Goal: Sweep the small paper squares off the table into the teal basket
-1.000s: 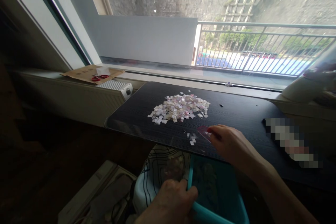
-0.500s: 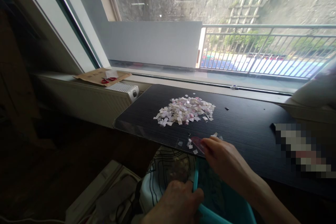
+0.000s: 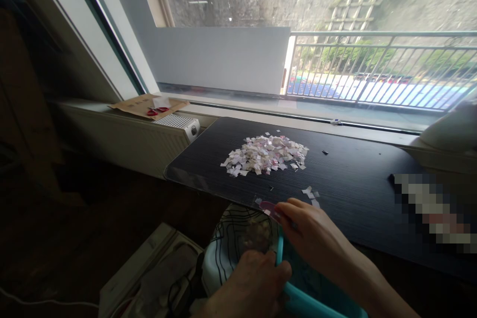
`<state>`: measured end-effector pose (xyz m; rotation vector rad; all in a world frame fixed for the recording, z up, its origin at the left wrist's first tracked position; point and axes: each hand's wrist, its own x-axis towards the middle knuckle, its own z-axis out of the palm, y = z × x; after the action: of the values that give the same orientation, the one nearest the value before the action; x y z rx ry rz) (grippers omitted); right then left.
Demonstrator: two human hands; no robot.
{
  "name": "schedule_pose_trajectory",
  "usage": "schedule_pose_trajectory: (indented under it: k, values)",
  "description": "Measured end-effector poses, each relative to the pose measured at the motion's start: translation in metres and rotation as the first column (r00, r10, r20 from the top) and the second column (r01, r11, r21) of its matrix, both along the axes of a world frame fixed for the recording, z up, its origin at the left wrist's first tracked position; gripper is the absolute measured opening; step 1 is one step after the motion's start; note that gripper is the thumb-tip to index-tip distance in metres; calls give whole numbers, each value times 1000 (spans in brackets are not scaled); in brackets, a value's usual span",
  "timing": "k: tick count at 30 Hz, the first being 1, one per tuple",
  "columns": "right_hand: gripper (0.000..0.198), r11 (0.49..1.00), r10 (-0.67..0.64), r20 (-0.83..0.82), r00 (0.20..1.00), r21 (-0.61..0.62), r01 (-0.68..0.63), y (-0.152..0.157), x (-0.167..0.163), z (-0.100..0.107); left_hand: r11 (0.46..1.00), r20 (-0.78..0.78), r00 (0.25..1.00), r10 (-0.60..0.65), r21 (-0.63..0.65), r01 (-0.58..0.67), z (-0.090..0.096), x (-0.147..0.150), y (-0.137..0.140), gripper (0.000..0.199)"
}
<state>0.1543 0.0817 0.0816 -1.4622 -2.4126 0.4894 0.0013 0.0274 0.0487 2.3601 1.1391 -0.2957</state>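
Note:
My right hand (image 3: pixel 311 228) pinches a thin, see-through pink piece (image 3: pixel 269 208), perhaps a plastic card, at the dark table's front edge. By its tip lie a pale scrap and a small clear one. Below that edge, my left hand (image 3: pixel 253 278) is closed on the rim of a teal bin (image 3: pixel 316 303). Left of the rim is a pale container or bag with black lines (image 3: pixel 219 253), a blurred pale clump inside. A heap of small white and pinkish paper squares (image 3: pixel 266 154) covers the middle of the dark table (image 3: pixel 357 174). Several loose squares (image 3: pixel 311 194) lie beyond my right hand.
Red-handled scissors (image 3: pixel 158 111) rest on a brown paper envelope (image 3: pixel 130 105) atop the radiator (image 3: pixel 149 144). A blurred-out flat object (image 3: pixel 432 208) lies on the table's right. A window with a railing (image 3: pixel 372 69) outside stands behind. Whitish boxes (image 3: pixel 149 263) sit low left.
My right hand has drawn the pink piece left and toward the table's front edge. Fewer scraps lie at that edge now. My left hand keeps its hold on the bin rim.

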Motion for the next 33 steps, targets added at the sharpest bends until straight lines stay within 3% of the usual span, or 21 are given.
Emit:
schedule_pose_trajectory:
  k: [4, 11, 16, 19, 23, 26, 28, 31, 33]
  values:
    - [26, 994, -49, 39, 998, 96, 45, 13, -2, -2, 999, -18, 1000, 8, -35, -8, 3, -1, 1, 16]
    - [23, 992, 122, 1, 992, 21, -122, -1, -7, 2, 999, 0, 999, 42, 20, -42, -1, -6, -1, 22]
    - [24, 993, -52, 18, 998, 104, 50, 24, 13, 0, 999, 29, 999, 39, 32, -40, -7, -6, -2, 16]
    - [24, 993, -76, 40, 996, 94, 72, 32, 13, -2, 997, 43, 998, 41, 65, -44, -9, -6, -2, 15]
    - [26, 997, 59, 24, 998, 44, -60, 9, -3, 4, 998, 16, 999, 35, 58, -36, -9, -6, -2, 19]
    - [25, 989, 147, -18, 989, -4, -148, -5, 3, 8, 998, -7, 999, 35, 45, -35, -8, -8, -2, 23]
    - [25, 997, 78, -13, 997, 28, -78, -1, 25, 6, 998, 15, 999, 45, 49, -46, -8, -10, -1, 18]
    - [25, 973, -179, 97, 979, 165, 161, 11, 69, -2, 993, 26, 996, 82, 77, -84, -12, -16, -1, 11]
    - [27, 971, -198, 139, 970, 164, 175, 15, 92, -7, 990, 14, 995, 100, 95, -101, -15, -19, 0, 11]
